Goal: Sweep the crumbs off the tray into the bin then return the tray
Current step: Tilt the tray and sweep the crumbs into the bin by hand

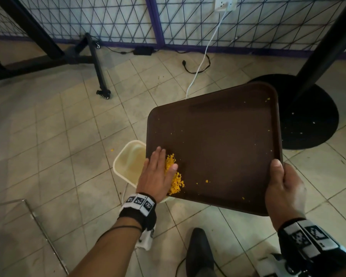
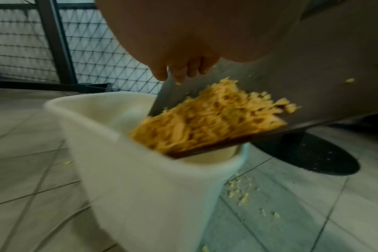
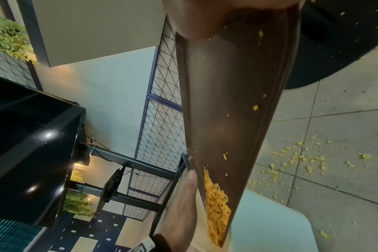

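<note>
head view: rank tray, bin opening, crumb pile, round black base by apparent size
1. tray
2. round black base, partly hidden by the tray
3. bin opening, partly hidden too
4. crumb pile
The tray sits nearer the camera, which inflates it.

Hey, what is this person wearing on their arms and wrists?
Both forearms are bare, no sleeves. Each wrist carries a black strap ringed with white tiles bearing black square-code markings; the right wrist's band matches. A thin dark cord circles the left forearm.

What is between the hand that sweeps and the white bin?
A heap of yellow crumbs lies between the left hand and the bin, at the tray's low corner; left wrist view shows it.
</note>
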A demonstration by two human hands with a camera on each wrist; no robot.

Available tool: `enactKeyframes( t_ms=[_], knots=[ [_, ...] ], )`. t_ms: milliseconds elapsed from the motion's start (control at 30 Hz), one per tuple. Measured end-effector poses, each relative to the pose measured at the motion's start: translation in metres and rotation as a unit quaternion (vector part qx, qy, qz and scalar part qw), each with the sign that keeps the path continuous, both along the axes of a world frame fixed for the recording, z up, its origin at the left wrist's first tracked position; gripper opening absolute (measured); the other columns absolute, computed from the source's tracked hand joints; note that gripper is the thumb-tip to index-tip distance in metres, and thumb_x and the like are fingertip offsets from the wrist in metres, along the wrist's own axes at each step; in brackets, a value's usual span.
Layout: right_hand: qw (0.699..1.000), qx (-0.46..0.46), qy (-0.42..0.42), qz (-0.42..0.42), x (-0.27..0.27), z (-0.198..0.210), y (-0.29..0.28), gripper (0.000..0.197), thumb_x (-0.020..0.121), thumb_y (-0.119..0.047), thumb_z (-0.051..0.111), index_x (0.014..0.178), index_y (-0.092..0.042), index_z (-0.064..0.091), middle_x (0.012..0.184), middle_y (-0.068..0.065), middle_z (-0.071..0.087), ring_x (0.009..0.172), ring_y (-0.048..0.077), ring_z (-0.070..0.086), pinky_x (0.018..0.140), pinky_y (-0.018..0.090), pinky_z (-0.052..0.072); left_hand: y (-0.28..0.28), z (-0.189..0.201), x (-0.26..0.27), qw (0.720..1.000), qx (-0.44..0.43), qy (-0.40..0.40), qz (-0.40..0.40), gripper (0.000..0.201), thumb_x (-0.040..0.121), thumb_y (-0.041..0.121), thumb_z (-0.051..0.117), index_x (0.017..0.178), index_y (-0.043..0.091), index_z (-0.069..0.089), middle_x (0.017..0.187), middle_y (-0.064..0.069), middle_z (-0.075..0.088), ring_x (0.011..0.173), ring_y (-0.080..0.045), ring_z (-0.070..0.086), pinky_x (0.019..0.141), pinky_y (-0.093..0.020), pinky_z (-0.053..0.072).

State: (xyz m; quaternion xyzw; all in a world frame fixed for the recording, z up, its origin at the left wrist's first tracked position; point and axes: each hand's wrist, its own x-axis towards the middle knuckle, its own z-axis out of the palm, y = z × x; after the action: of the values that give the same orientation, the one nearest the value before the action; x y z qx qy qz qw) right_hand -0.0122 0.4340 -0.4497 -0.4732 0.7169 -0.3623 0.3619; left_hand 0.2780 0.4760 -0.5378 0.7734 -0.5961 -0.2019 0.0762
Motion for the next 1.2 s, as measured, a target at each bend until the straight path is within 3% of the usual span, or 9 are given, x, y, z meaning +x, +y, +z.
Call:
enactKeyframes(
  t_ms=[133, 233, 433, 600, 700, 933, 1033, 1133, 1200],
  knots=[
    [1.0, 0.003, 0.008, -0.001, 0.001, -0.002, 0.0, 0.042, 0.104, -0.042, 0.034, 0.093, -0.01, 0.059, 0.08, 0.009, 0.06, 0.074, 0.027, 0.056, 0.07, 0.044, 0.048, -0.004, 0.002, -0.032, 0.997, 0.011, -0.028, -0.067, 0.076, 0.098, 0.066, 0.004, 0.158, 0.021, -0.005, 0.166, 0.004, -0.012, 0.151, -0.01, -0.009, 0.124, -0.039, -0.003],
    [1.0, 0.005, 0.004, -0.006, 0.0, -0.002, 0.0, 0.042, 0.103, -0.044, 0.034, 0.092, -0.012, 0.059, 0.083, 0.01, 0.062, 0.078, 0.031, 0.059, 0.072, 0.047, 0.051, 0.016, -0.015, -0.024, 0.995, 0.053, -0.052, -0.061, 0.078, 0.095, 0.068, -0.001, 0.157, 0.022, -0.007, 0.165, 0.003, -0.013, 0.15, -0.01, -0.015, 0.124, -0.041, -0.004],
    [1.0, 0.004, -0.006, -0.001, 0.0, 0.0, 0.0, 0.039, 0.104, -0.043, 0.034, 0.096, -0.014, 0.059, 0.083, 0.005, 0.061, 0.075, 0.022, 0.057, 0.067, 0.038, 0.047, 0.037, -0.022, 0.013, 0.994, 0.075, -0.078, -0.031, 0.083, 0.092, 0.07, -0.008, 0.158, 0.021, 0.001, 0.167, 0.002, -0.005, 0.15, -0.012, -0.012, 0.123, -0.042, -0.004],
    [1.0, 0.008, -0.005, -0.002, 0.0, 0.0, -0.001, 0.039, 0.104, -0.043, 0.034, 0.097, -0.014, 0.059, 0.083, 0.006, 0.061, 0.075, 0.022, 0.057, 0.063, 0.035, 0.046, 0.024, 0.003, -0.035, 0.997, 0.011, -0.025, -0.075, 0.071, 0.098, 0.065, 0.001, 0.156, 0.026, -0.01, 0.163, 0.008, -0.018, 0.149, -0.008, -0.02, 0.123, -0.038, -0.009],
    [1.0, 0.006, -0.001, -0.001, 0.0, 0.001, -0.001, 0.041, 0.104, -0.043, 0.034, 0.097, -0.012, 0.06, 0.082, 0.005, 0.06, 0.074, 0.021, 0.056, 0.062, 0.034, 0.044, 0.032, -0.002, -0.056, 0.993, 0.033, -0.038, -0.111, 0.074, 0.096, 0.067, -0.003, 0.156, 0.025, -0.012, 0.163, 0.007, -0.019, 0.149, -0.008, -0.021, 0.123, -0.039, -0.009],
    [1.0, 0.01, -0.016, 0.001, -0.001, 0.0, 0.0, 0.042, 0.104, -0.043, 0.034, 0.099, -0.011, 0.06, 0.083, 0.004, 0.06, 0.074, 0.017, 0.055, 0.06, 0.031, 0.042, 0.051, -0.022, 0.005, 0.987, 0.117, -0.097, -0.056, 0.089, 0.084, 0.075, -0.019, 0.156, 0.025, -0.009, 0.165, 0.003, -0.016, 0.148, -0.014, -0.022, 0.122, -0.041, -0.011],
    [1.0, 0.006, -0.012, -0.001, -0.002, 0.0, 0.0, 0.042, 0.104, -0.043, 0.035, 0.097, -0.009, 0.06, 0.08, 0.004, 0.059, 0.073, 0.019, 0.055, 0.06, 0.031, 0.041, 0.041, -0.007, -0.003, 0.992, 0.083, -0.077, -0.063, 0.083, 0.089, 0.073, -0.013, 0.157, 0.025, -0.006, 0.166, 0.005, -0.013, 0.149, -0.012, -0.02, 0.122, -0.04, -0.011],
    [1.0, 0.006, -0.014, -0.002, -0.001, 0.0, 0.0, 0.042, 0.104, -0.042, 0.035, 0.096, -0.008, 0.06, 0.079, 0.003, 0.058, 0.071, 0.017, 0.053, 0.058, 0.03, 0.039, 0.028, 0.014, -0.045, 0.994, 0.029, -0.038, -0.093, 0.074, 0.095, 0.068, -0.002, 0.157, 0.028, -0.007, 0.164, 0.008, -0.016, 0.149, -0.011, -0.021, 0.121, -0.037, -0.014],
    [1.0, 0.005, -0.013, -0.001, -0.001, 0.0, 0.0, 0.042, 0.104, -0.041, 0.035, 0.096, -0.008, 0.059, 0.078, 0.002, 0.057, 0.07, 0.015, 0.052, 0.058, 0.028, 0.039, 0.026, 0.021, -0.081, 0.99, -0.018, -0.012, -0.14, 0.072, 0.098, 0.065, 0.005, 0.158, 0.026, -0.001, 0.165, 0.006, -0.01, 0.151, -0.012, -0.016, 0.122, -0.039, -0.009]
  ],
)
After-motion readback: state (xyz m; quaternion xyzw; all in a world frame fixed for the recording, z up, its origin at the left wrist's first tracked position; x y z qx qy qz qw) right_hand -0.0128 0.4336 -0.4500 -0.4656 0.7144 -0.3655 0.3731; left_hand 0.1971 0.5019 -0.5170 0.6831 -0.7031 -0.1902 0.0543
